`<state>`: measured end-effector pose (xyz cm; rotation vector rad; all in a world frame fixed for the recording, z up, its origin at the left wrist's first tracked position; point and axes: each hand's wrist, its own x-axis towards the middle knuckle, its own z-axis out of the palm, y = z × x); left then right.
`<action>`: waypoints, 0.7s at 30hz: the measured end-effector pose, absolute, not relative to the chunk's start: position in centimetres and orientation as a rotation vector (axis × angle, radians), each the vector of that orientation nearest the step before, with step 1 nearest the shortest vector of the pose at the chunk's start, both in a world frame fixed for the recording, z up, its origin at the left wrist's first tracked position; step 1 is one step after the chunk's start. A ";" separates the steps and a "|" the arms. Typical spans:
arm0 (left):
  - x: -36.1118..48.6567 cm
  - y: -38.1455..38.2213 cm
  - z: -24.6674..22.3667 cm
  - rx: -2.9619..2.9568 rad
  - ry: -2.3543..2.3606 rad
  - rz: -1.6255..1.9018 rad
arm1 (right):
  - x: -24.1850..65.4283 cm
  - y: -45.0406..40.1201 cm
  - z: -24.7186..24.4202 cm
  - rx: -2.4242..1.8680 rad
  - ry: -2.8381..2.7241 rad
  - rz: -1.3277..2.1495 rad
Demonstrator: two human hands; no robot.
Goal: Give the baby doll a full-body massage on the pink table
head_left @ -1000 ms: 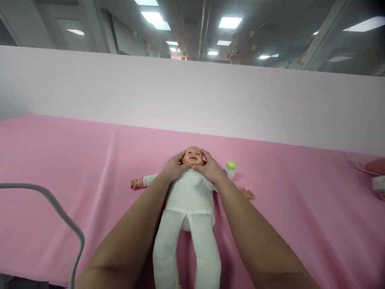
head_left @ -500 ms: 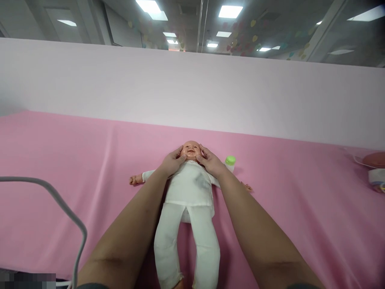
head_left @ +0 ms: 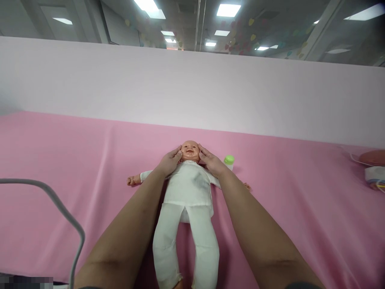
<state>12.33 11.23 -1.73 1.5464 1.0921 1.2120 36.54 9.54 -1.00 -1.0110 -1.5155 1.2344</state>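
A grey cable (head_left: pixel 61 206) curves over the left side of the pink sheet (head_left: pixel 285 172); its ends run out of view. Below it, a dark strip at the near left corner is partly covered by blurred squares, so I cannot tell what it is.

The left hand (head_left: pixel 169 162) lies along one side of the doll's head, fingers nearly straight and close together, the thumb near the cheek. The doll (head_left: pixel 189 186) lies face up, midway along the sheet, its head towards the far edge. It has a smooth, bald, shiny tan head, a slightly open mouth and a white top and trousers; the top has a faint greyish patch on the chest. One arm stretches left, ending in curled fingers; the other is mostly hidden by the right forearm, with only fingertips showing. The feet are cut off or barely visible.

The right hand (head_left: pixel 211 162) mirrors the left, fingertips at the head's other side, thumb apart from the fingers. Neither hand pinches; the head rests between them.

Just beside the right wrist, a bottle (head_left: pixel 229 161) with a green lid is partly covered. At the right edge, a brown rounded thing (head_left: pixel 373 157) and a white bundle (head_left: pixel 375 174) are cut off, unclear.
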 end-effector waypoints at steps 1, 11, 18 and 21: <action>12.4 11.1 -1.7 1.544 1.101 1.197 | 36.3 9.5 -0.9 -1.033 -1.524 1.189; 13.0 10.4 -0.9 1.558 1.144 1.126 | 34.1 8.9 -0.5 -1.236 -1.432 0.991; 12.8 10.6 -1.3 1.482 1.096 1.184 | 34.6 10.0 -1.4 -1.160 -1.512 0.971; 12.7 10.7 -1.3 1.468 1.069 1.208 | 35.1 10.2 -1.6 -1.126 -1.554 0.999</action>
